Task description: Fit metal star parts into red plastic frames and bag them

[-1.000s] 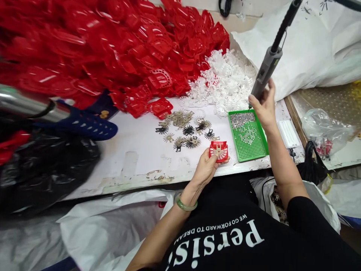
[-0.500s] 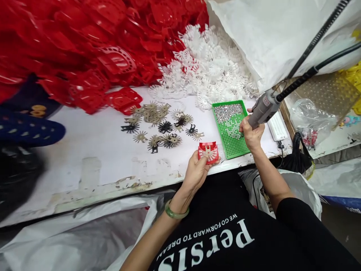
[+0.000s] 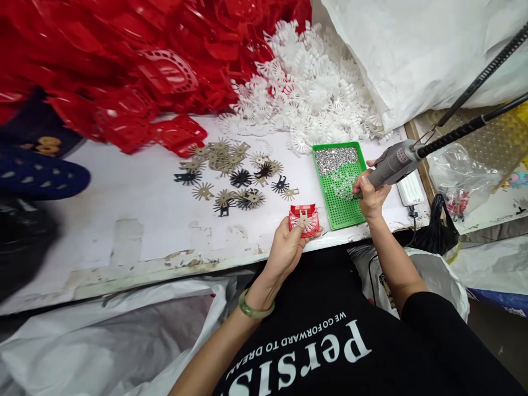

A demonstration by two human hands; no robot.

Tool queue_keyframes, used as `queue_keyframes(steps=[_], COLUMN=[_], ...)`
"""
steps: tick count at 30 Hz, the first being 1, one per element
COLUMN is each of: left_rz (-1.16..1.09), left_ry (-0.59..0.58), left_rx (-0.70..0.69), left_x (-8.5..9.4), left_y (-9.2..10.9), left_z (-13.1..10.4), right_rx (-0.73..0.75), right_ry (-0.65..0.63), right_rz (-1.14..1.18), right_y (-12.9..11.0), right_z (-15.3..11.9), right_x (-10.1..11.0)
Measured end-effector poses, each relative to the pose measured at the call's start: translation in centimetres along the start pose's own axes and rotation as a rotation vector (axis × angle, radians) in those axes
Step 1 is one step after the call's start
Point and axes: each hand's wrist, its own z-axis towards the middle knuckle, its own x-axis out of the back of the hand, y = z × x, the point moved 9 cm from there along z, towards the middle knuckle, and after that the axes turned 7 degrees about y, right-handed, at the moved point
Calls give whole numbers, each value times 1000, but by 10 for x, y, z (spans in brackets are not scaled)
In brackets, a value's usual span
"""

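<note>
My left hand (image 3: 287, 242) grips a red plastic part (image 3: 310, 233) at the table's front edge, thumb across its face. On that part lies a pale fan-shaped piece with thin spokes. My right hand (image 3: 373, 199) is wrapped round a grey electric screwdriver (image 3: 395, 163), whose tip points down and left over a green perforated tray (image 3: 348, 222). Small silvery screws (image 3: 336, 159) fill the tray's back end, and more are scattered across its middle. Whether a screw sits on the driver's tip is too small to tell.
Loose beige and black spoked pieces (image 3: 225, 159) lie left of the tray. Behind them rise a heap of red plastic parts (image 3: 165, 71) and a pile of white spoked pieces (image 3: 317, 99). A white power box (image 3: 411, 190) sits right of the tray. The driver's cable (image 3: 457, 135) runs up right.
My right hand and the screwdriver have shifted slightly right, with the driver tilted lower over the tray. My left hand keeps its hold on the red part. The view has moved a little.
</note>
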Motion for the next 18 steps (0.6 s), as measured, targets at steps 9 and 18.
queue_keyframes(steps=[9,18], left_rz=[-9,19], left_ry=[27,12], left_rx=[-1,-24], left_x=[1,-6], left_y=[-1,3], left_z=[3,1], right_rx=[-22,64], right_ry=[29,113], right_rz=[73,179], right_y=[1,-29], right_z=[-4,-3], right_x=[2,8])
